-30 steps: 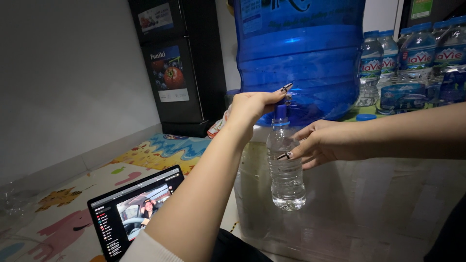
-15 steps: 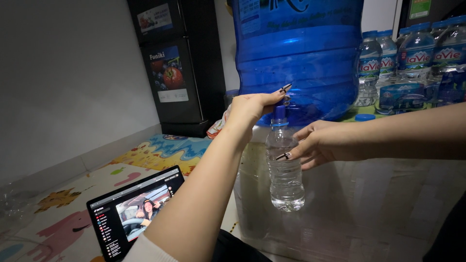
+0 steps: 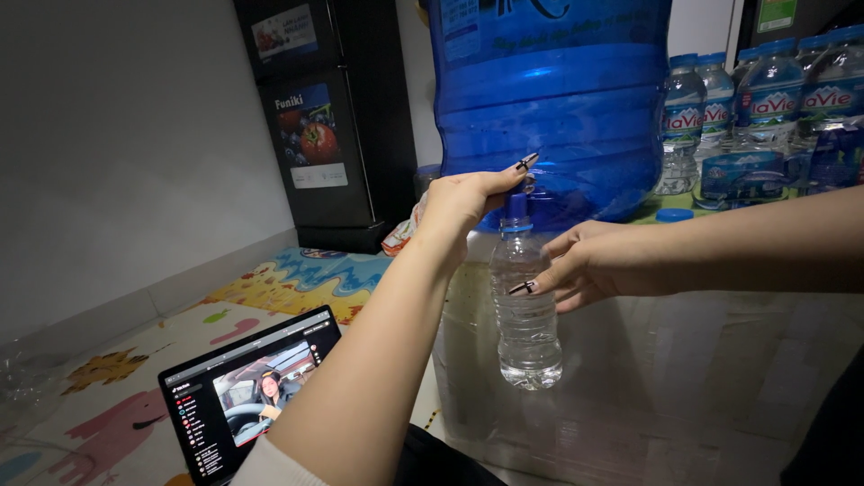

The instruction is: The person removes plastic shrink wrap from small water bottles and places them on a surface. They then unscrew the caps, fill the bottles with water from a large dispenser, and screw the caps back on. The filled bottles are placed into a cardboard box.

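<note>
Nothing had shifted since the earlier frame: the right hand point(image 3: 594, 270) gripped the small clear bottle point(image 3: 526, 310) upright, just beneath the left hand point(image 3: 468, 200), whose fingers pressed the big blue jug's point(image 3: 576, 117) tap.

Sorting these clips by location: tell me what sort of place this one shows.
Probably a room in a home. A colourful play mat covers the floor with an open laptop on it, a small dark fridge stands by the wall, and a large blue water jug sits beside rows of bottled water.
</note>
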